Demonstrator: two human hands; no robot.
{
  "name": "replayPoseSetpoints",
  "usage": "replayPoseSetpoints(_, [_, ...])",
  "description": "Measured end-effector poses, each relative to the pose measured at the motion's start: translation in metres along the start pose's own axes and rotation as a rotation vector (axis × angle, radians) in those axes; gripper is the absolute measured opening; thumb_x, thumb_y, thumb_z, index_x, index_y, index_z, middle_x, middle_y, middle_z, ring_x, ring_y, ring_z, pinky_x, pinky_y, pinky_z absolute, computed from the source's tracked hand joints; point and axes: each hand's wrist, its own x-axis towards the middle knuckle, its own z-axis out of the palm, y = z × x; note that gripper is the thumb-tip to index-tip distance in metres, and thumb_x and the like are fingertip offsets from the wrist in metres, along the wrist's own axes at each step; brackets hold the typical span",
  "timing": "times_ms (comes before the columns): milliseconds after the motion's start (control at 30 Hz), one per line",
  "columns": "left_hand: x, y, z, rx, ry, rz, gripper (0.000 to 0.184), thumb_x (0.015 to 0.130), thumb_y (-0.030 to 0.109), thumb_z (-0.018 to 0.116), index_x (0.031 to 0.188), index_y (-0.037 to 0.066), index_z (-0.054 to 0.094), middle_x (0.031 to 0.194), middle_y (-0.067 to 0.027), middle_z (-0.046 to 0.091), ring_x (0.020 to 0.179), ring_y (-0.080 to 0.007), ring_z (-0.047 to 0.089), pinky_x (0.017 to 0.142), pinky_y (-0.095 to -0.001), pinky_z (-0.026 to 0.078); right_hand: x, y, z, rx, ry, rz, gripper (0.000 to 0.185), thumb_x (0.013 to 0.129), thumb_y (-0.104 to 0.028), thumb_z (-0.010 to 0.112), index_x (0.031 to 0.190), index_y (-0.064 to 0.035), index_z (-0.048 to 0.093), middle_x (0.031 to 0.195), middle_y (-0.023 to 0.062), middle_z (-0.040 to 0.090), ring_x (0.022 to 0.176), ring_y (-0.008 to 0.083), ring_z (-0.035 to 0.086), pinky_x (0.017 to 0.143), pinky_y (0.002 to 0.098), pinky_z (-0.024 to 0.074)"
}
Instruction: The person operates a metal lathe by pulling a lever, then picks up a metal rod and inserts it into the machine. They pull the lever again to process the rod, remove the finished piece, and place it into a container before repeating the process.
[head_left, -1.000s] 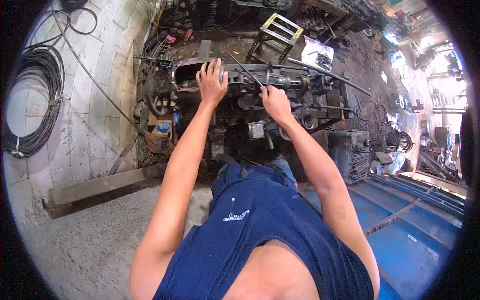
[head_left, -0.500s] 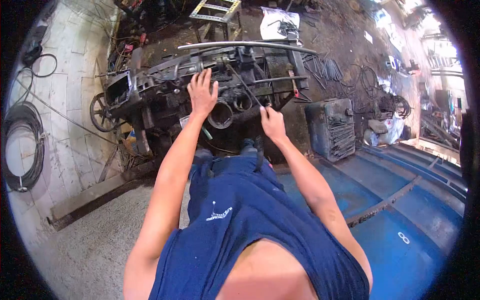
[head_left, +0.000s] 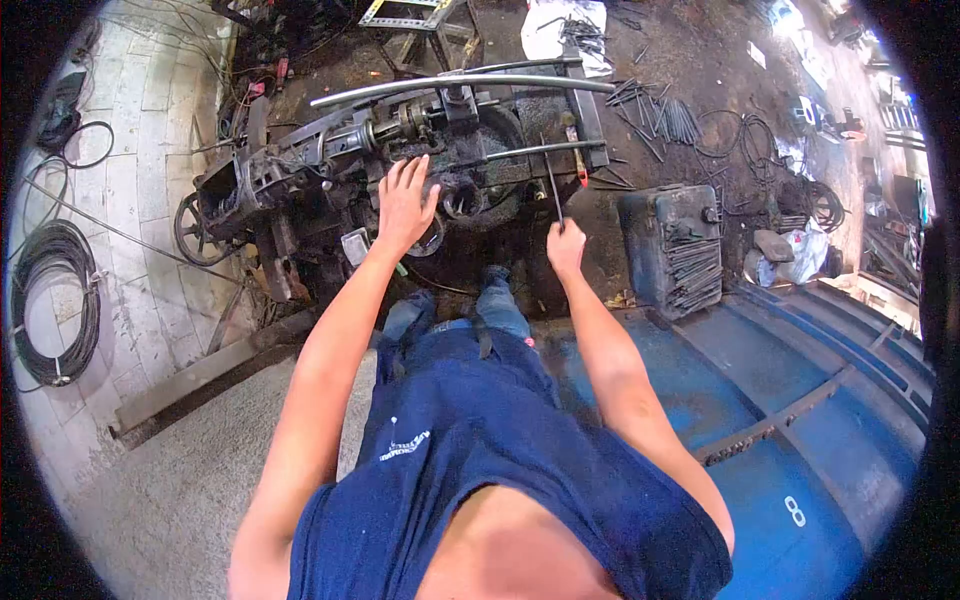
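My left hand point(head_left: 402, 210) is open, its fingers stretched over the near side of a greasy black machine point(head_left: 330, 165). Whether the fingertips touch it I cannot tell. My right hand point(head_left: 566, 247) is closed around the near end of a thin dark metal rod point(head_left: 555, 185). The rod points away from me over the machine's right end; whether it is joined to the machine is unclear. Across the machine's far side lies a long bare metal bar point(head_left: 465, 85). A shorter bar point(head_left: 540, 150) sticks out to the right, near a red-handled brush-like tool point(head_left: 582, 178).
A grimy metal box point(head_left: 675, 245) stands right of my right hand, beside blue metal panels point(head_left: 740, 390). Rods point(head_left: 675, 120) lie on the dark floor beyond. A spoked handwheel point(head_left: 195, 228) is at the machine's left, and a black cable coil point(head_left: 55, 300) lies farther left.
My right hand has moved right, and the rod has swung from a leftward slant to nearly straight ahead. My left hand stays open over the machine. The whole view has shifted slightly.
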Motion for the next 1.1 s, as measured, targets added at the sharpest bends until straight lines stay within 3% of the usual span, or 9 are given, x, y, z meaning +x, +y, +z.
replayPoseSetpoints(333, [-0.058,-0.006,-0.017,-0.043,-0.001,-0.086,0.054,0.088,0.019,0.062,0.135,0.000,0.046,0.131,-0.0154,0.052,0.125,-0.0339,0.044,0.104,-0.0458,0.035,0.132,-0.030,0.069,-0.143,0.283,-0.095,0.020,0.075,-0.009,0.064,0.089,0.0050,0.065,0.093,0.0254,0.064,0.086,0.0401,0.062,0.081,0.0474,0.0486])
replayPoseSetpoints(433, [-0.075,-0.013,-0.018,-0.060,-0.015,-0.132,0.053,0.088,0.018,0.062,0.135,0.000,0.046,0.131,-0.0160,0.052,0.125,-0.0344,0.044,0.104,-0.0460,0.035,0.125,-0.042,0.069,-0.106,0.582,-0.198,0.018,0.077,-0.006,0.063,0.091,0.0061,0.064,0.096,0.0211,0.064,0.089,0.0382,0.061,0.083,0.0469,0.0483])
replayPoseSetpoints(533, [-0.088,-0.022,-0.013,-0.091,-0.005,-0.194,0.052,0.088,0.017,0.062,0.134,0.000,0.046,0.129,-0.0173,0.053,0.124,-0.0355,0.044,0.104,-0.0464,0.036,0.093,-0.065,0.065,0.145,0.406,-0.124,0.016,0.080,-0.003,0.060,0.094,0.0048,0.064,0.095,0.0192,0.064,0.088,0.0358,0.062,0.080,0.0431,0.0496])
replayPoseSetpoints(633, [-0.109,-0.036,-0.005,-0.039,0.047,-0.277,0.042,0.089,0.017,0.061,0.126,-0.001,0.051,0.118,-0.0174,0.057,0.116,-0.0353,0.049,0.099,-0.0451,0.040,0.034,-0.148,0.023,0.398,0.037,-0.558,0.015,0.082,-0.003,0.060,0.095,0.0002,0.064,0.092,0.0163,0.065,0.084,0.0327,0.063,0.077,0.0399,0.0504])
replayPoseSetpoints(733, [-0.139,-0.059,0.022,-0.233,0.000,-0.654,0.028,0.091,0.020,0.061,0.110,0.001,0.057,0.097,-0.0170,0.064,0.088,-0.0336,0.062,0.075,-0.0433,0.048,0.026,-0.251,-0.023,0.417,0.092,-0.994,0.015,0.080,-0.004,0.063,0.095,-0.0005,0.064,0.091,0.0141,0.065,0.084,0.0297,0.063,0.077,0.0382,0.0507])
replayPoseSetpoints(833, [-0.157,-0.071,0.038,-0.340,-0.293,-0.992,0.035,0.091,0.028,0.059,0.109,-0.001,0.059,0.105,-0.0216,0.064,0.102,-0.0372,0.060,0.088,-0.0442,0.046,0.070,-0.326,-0.026,0.278,0.234,-1.200,0.020,0.081,-0.017,0.065,0.096,-0.0037,0.065,0.095,0.0129,0.063,0.092,0.0303,0.060,0.082,0.0398,0.0473])
replayPoseSetpoints(967, [-0.201,-0.100,0.112,-0.569,-0.361,-1.366,0.062,0.091,0.041,0.057,0.133,-0.003,0.049,0.130,-0.0243,0.056,0.124,-0.0360,0.051,0.103,-0.0407,0.039,0.133,-0.335,0.005,-0.382,0.161,-0.966,0.042,0.088,-0.044,0.054,0.101,-0.0064,0.068,0.106,0.0157,0.063,0.103,0.0325,0.056,0.091,0.0487,0.0403])
replayPoseSetpoints(1033, [-0.204,-0.102,0.128,-0.823,-0.333,-1.473,0.072,0.089,0.043,0.059,0.142,-0.002,0.039,0.138,-0.0213,0.051,0.130,-0.0323,0.046,0.107,-0.0370,0.035,0.145,-0.335,0.006,-0.619,-0.164,-0.638,0.049,0.089,-0.050,0.049,0.105,-0.0080,0.069,0.112,0.0161,0.063,0.110,0.0342,0.056,0.097,0.0492,0.0384])
replayPoseSetpoints(1100, [-0.202,-0.099,0.137,-0.911,-0.285,-1.466,0.074,0.088,0.044,0.061,0.141,-0.001,0.037,0.135,-0.0185,0.052,0.128,-0.0296,0.048,0.107,-0.0383,0.033,0.148,-0.331,0.011,-0.576,-0.105,-0.719,0.050,0.089,-0.050,0.047,0.106,-0.0089,0.070,0.113,0.0166,0.064,0.111,0.0349,0.057,0.098,0.0491,0.0387])
